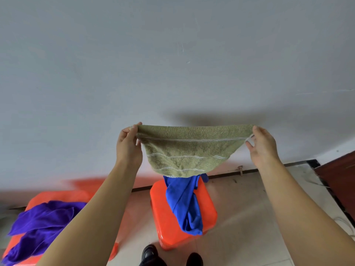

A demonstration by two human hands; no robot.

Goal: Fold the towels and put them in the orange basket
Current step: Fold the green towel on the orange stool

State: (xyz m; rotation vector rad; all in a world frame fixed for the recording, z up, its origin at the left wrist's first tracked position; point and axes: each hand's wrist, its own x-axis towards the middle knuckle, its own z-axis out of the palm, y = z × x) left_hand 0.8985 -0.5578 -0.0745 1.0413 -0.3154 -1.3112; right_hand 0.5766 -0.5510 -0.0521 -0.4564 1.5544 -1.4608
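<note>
An olive-green towel (189,150) with white stripes hangs stretched in the air between my hands, in front of a pale wall. My left hand (129,144) pinches its left top corner and my right hand (263,144) pinches its right top corner. The towel sags in a curve below its top edge. Under it a blue towel (185,204) drapes over an orange basket (163,214) on the floor. At the lower left a purple towel (38,225) lies crumpled in a second orange basket (63,195), partly hidden by my left forearm.
The wall fills the upper frame, close ahead. Pale floor tiles (240,217) spread right of the middle basket. A dark red door (340,179) stands at the right edge. My black shoes (171,256) show at the bottom, near the basket.
</note>
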